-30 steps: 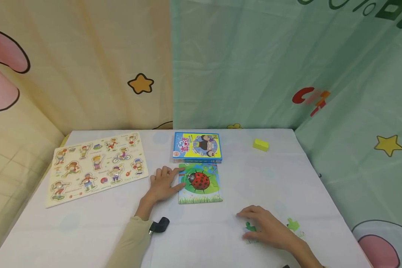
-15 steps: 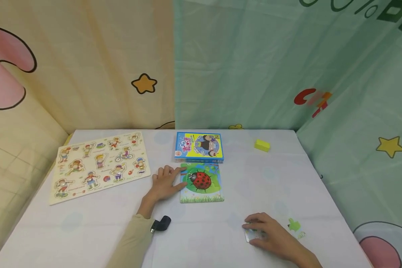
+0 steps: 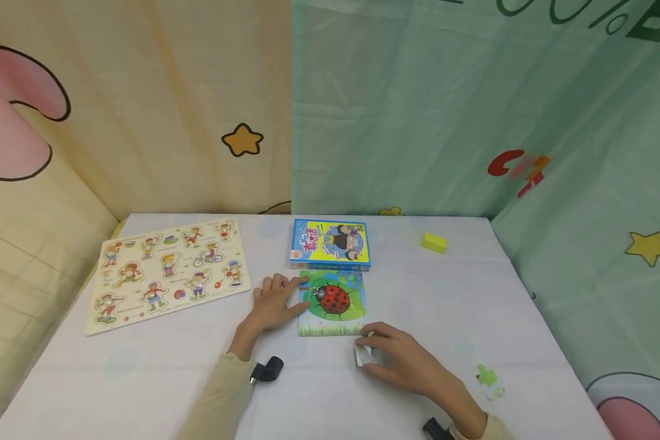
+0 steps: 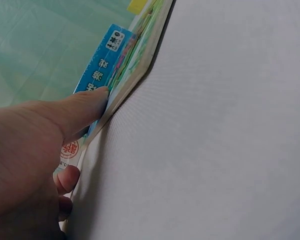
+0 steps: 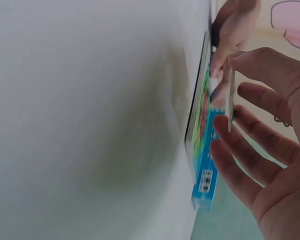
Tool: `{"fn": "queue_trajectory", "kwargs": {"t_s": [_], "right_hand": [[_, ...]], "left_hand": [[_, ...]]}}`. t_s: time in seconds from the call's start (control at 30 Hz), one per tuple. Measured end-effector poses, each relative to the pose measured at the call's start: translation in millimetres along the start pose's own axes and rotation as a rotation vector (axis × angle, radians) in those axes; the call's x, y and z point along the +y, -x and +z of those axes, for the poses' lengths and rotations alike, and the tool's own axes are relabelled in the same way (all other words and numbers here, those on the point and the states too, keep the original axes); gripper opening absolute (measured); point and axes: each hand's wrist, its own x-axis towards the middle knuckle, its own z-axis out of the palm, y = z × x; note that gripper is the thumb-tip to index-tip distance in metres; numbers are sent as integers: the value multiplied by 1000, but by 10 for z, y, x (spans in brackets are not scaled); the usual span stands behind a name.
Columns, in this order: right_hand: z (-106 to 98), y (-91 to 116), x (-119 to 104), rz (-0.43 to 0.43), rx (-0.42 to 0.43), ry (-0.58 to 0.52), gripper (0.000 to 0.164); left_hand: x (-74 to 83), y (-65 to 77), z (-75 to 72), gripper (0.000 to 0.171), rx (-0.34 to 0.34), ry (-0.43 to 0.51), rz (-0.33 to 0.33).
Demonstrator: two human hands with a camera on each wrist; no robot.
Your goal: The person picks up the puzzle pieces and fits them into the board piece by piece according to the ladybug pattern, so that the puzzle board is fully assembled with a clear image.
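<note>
Below the frame's centre, we see a ladybug puzzle (image 3: pixel 332 304) on the table (image 3: pixel 308 397). The left hand (image 3: pixel 275 304), fingers relaxed, touches the puzzle's left edge; near its lower right corner, the right hand (image 3: pixel 404 360) pinches a small piece (image 3: pixel 364 354).

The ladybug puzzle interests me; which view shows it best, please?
The head view: the puzzle is seen from above and nearly whole, the left hand only slightly overlapping its left edge. Both wrist views show it at a shallow slant, squeezed to a thin strip.
</note>
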Motion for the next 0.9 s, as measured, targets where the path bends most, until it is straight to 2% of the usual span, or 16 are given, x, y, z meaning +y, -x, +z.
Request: {"fn": "queue_trajectory", "kwargs": {"t_s": [0.27, 0.4, 0.63, 0.9], "right_hand": [[189, -581, -140, -23, 12, -60, 36], [297, -788, -188, -9, 17, -35, 36], [374, -982, -263, 54, -29, 1, 41], [396, -1108, -303, 86, -32, 10, 39]], "left_hand": [[27, 9, -17, 58, -15, -14, 1], [16, 14, -25, 57, -17, -12, 15], [7, 14, -29, 52, -23, -2, 21], [13, 12, -73, 47, -53, 26, 18]]}}
